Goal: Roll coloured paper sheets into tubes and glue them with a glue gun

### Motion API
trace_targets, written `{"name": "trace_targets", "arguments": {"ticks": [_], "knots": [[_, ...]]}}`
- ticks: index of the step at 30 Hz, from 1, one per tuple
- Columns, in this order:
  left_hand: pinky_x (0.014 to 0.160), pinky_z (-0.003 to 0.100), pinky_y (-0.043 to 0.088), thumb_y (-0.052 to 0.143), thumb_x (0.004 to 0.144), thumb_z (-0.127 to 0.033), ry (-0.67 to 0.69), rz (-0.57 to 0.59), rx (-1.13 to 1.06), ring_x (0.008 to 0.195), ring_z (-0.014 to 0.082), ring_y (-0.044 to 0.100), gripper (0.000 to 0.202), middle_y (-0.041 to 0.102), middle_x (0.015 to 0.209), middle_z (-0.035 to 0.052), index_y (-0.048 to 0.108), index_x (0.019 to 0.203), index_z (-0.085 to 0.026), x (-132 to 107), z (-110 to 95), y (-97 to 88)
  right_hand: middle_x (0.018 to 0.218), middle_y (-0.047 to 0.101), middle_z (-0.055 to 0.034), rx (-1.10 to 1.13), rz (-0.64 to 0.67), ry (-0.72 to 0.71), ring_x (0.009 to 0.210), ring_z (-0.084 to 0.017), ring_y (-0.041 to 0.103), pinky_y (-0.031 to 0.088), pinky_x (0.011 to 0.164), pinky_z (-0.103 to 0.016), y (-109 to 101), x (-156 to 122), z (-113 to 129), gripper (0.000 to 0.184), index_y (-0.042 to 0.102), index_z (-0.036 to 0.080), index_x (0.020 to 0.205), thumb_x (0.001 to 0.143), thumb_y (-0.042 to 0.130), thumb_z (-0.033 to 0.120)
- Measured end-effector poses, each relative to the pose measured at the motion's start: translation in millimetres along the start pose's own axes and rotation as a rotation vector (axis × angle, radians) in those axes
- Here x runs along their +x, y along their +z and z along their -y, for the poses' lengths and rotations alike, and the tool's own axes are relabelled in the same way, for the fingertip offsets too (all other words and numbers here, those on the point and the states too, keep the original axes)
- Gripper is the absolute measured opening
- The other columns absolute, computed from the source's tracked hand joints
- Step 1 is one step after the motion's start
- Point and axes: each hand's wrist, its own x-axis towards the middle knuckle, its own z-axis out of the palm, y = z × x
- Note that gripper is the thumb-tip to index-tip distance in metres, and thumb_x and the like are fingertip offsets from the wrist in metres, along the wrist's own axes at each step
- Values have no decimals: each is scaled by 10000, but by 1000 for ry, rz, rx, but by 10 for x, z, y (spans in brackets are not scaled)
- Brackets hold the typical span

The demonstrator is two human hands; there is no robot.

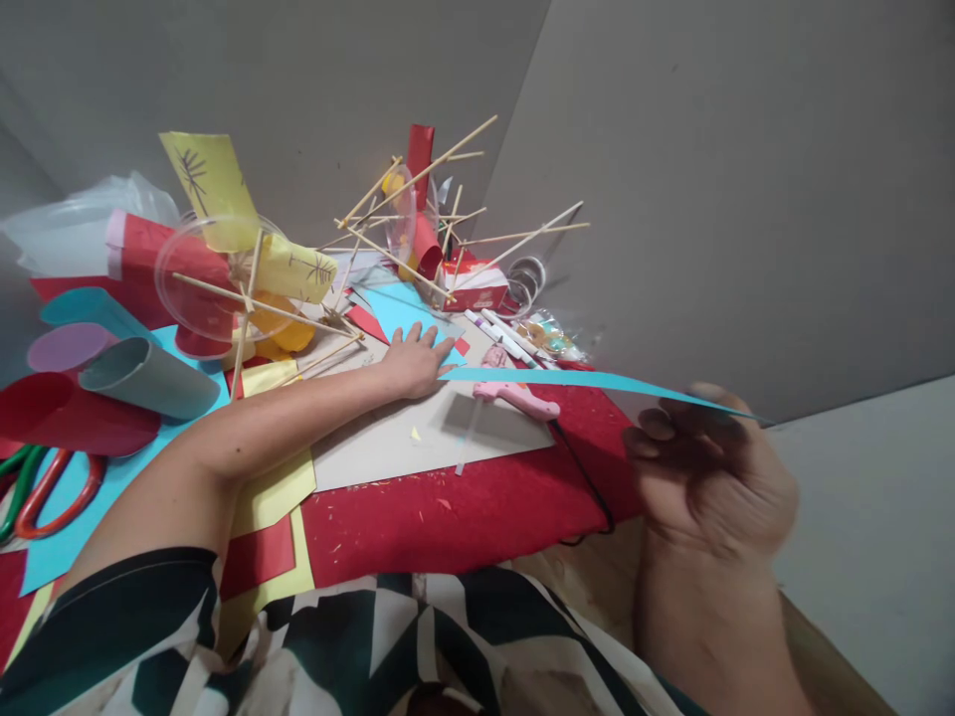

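Note:
My left hand [416,360] lies flat with its fingers spread over a light blue paper sheet [399,300] on the grey cardboard [373,447]. A long, narrow strip of light blue paper [574,378] stretches from beside that hand to the right. Its far end is pinched in my right hand [712,477], which is raised off to the right of the table. Just under the strip, a pink glue gun [514,396] with a clear glue stick rests on the cardboard. Whether the strip's left end touches my left hand, I cannot tell.
Stick-and-cup models with yellow flags [213,189] and red paper [420,164] stand at the back. Rolled paper tubes [145,378] and scissors [64,497] lie left. Markers [499,338], a red box [477,288] and tape rolls [526,283] sit near the wall [708,179].

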Motion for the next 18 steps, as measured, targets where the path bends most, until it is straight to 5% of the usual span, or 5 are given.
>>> {"name": "trace_targets", "arguments": {"ticks": [12, 18], "knots": [[1206, 599, 205, 480, 986, -390, -81, -237, -220, 1480, 386, 326, 577, 418, 1571, 226, 473, 1487, -103, 209, 184, -59, 443, 578, 46, -16, 11, 44, 387, -113, 495, 316, 335, -192, 59, -30, 53, 206, 687, 215, 598, 397, 734, 216], [1150, 431, 399, 475, 971, -263, -38, -365, -596, 1330, 271, 549, 439, 621, 1399, 187, 601, 1346, -71, -155, 76, -251, 448, 623, 22, 29, 25, -73, 366, -122, 532, 363, 320, -191, 121, -14, 59, 213, 714, 211, 603, 408, 797, 227]]}}
